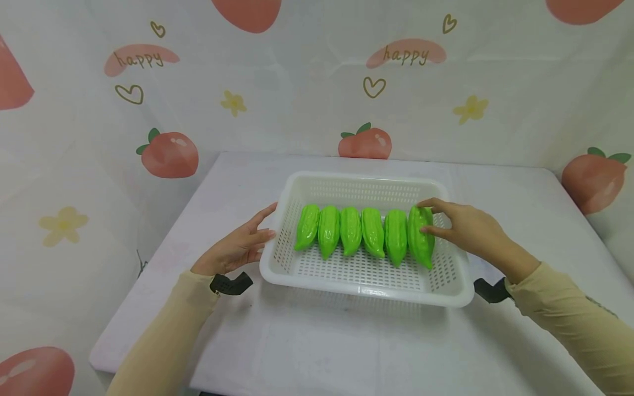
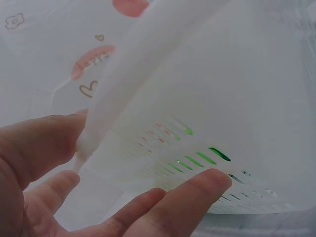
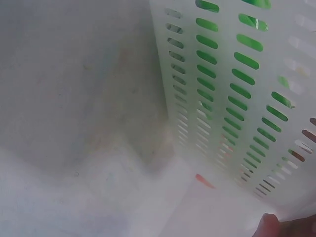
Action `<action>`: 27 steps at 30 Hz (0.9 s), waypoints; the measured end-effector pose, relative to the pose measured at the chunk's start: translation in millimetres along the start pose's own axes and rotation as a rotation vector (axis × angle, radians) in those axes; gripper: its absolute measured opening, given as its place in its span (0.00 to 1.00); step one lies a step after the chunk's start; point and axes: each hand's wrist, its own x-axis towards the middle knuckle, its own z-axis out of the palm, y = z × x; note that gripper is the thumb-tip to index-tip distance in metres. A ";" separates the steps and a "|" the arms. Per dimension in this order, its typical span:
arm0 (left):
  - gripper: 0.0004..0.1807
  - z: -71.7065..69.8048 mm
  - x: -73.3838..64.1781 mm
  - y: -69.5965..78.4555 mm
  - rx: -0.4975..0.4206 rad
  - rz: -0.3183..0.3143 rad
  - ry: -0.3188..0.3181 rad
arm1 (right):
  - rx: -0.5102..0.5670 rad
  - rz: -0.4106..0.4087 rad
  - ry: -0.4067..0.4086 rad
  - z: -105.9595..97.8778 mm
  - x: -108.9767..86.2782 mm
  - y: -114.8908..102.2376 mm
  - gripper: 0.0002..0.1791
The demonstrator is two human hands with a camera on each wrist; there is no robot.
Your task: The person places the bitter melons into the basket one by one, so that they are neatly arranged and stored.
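Note:
Several shiny green bitter melons lie side by side in a white perforated plastic basket. My right hand reaches over the basket's right rim and pinches the rightmost bitter melon, thumb on its near side and fingers at its top end. At the basket's left side, my left hand touches the rim and outer wall with fairly straight fingers. The left wrist view shows those fingers along the wall. Most of the right hand is out of the right wrist view, where the basket wall shows green through its slots.
The basket stands on a table with a white cover. Behind it hangs a pale backdrop printed with peaches, hearts and flowers. A black wrist strap sits at the left wrist, and another at the right.

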 end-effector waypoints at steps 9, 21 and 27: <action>0.38 0.6 -0.6 1.0 -0.004 0.002 -0.007 | -0.001 0.007 -0.035 -2.3 2.9 -0.7 0.41; 0.38 0.2 -0.3 0.2 0.005 0.003 -0.001 | -0.024 -0.021 -0.043 -4.3 4.2 -0.3 0.38; 0.38 0.0 0.0 -0.1 0.009 0.008 -0.005 | -0.037 -0.014 -0.055 -4.6 5.4 -0.2 0.42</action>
